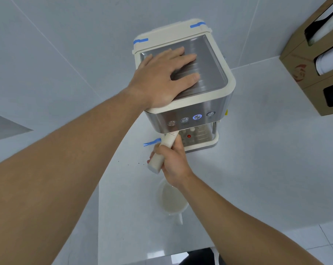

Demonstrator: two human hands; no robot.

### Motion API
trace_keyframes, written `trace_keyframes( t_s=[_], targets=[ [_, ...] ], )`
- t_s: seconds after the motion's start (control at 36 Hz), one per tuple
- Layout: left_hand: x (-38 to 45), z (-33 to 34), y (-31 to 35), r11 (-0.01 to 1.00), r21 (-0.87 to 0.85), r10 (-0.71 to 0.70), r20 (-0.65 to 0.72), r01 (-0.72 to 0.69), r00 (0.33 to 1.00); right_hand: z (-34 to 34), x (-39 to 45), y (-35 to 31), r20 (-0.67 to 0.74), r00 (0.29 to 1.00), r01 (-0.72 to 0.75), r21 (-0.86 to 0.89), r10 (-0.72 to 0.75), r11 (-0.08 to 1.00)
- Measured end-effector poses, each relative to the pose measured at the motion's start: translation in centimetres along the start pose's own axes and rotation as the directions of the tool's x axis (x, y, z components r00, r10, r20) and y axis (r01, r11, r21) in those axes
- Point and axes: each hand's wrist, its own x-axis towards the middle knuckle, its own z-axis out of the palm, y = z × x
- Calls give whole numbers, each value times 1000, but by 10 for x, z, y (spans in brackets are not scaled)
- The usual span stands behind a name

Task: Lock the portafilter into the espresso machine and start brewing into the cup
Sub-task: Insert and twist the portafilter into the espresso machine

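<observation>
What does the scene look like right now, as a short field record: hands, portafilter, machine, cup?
left hand: flat on top of the espresso machine, bracing it
right hand: closed around the portafilter handle
portafilter: handle points out toward the person; head hidden under the machine front, lock state not visible
buttons: one button lit blue
cup: on the counter near the person, not under the machine
</observation>
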Motion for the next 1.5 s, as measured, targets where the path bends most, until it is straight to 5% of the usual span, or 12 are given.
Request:
trace_keyframes(
  t_s=[0.28,0.61,0.81,1.5],
  targets=[
    [0,-3,5,998,48,-48,57,45,997,-30,-16,-32,-74,981,-184,-115,177,976],
    [-5,2,23,989,18,-145,9,145,989,-27,-22,-48,-125,970,-236,-284,209,929],
    [-6,2,23,991,-1,-137,28,137,990,-44,-20,-66,-44,969,-237,-454,244,859],
    [-7,1,25,987,-16,-158,19,159,987,-62,-19,-96,40,922,-301,-556,386,775]
  ],
)
